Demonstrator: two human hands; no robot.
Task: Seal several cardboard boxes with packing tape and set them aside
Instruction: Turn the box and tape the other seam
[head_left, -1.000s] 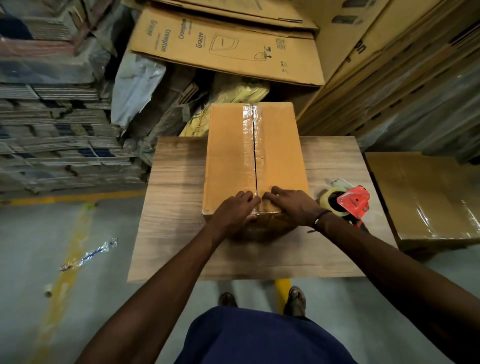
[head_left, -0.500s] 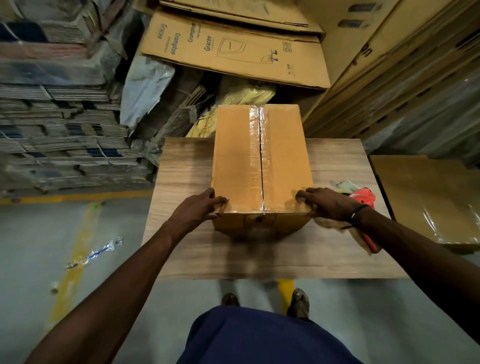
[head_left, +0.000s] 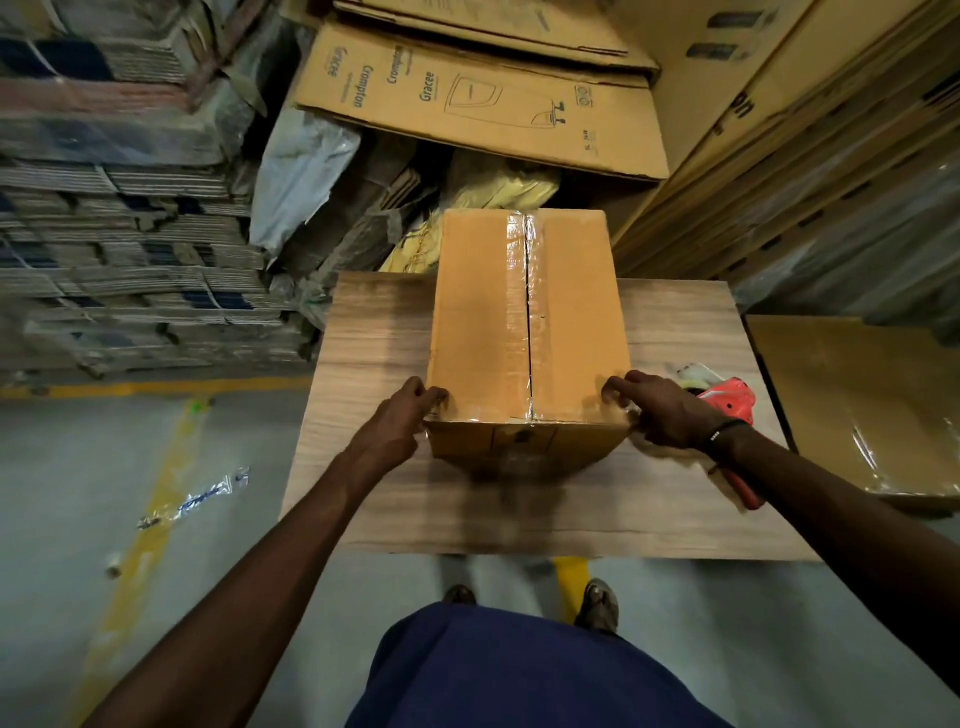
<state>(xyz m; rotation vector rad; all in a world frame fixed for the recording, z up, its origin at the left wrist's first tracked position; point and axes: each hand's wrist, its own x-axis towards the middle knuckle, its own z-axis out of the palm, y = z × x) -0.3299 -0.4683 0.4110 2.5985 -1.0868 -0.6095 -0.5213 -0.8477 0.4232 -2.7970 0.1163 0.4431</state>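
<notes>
A brown cardboard box (head_left: 478, 312) stands on the wooden table (head_left: 374, 353), with clear packing tape along its centre seam and across its near top edge. My left hand (head_left: 400, 423) grips the box's near left corner, fingers curled over the top edge. My right hand (head_left: 662, 408) grips the near right corner the same way. A red tape dispenser (head_left: 727, 402) with its tape roll lies on the table just right of my right hand, partly hidden by my wrist.
Another taped box (head_left: 852, 405) sits low at the right of the table. Flattened printed cartons (head_left: 478, 98) lean behind the table, and stacks of flat cardboard (head_left: 114, 249) fill the left. A strip of clear tape (head_left: 195, 499) lies on the grey floor.
My hands slid apart from the middle of the box's near edge to its two near corners and now grip them. The view shifted slightly.
</notes>
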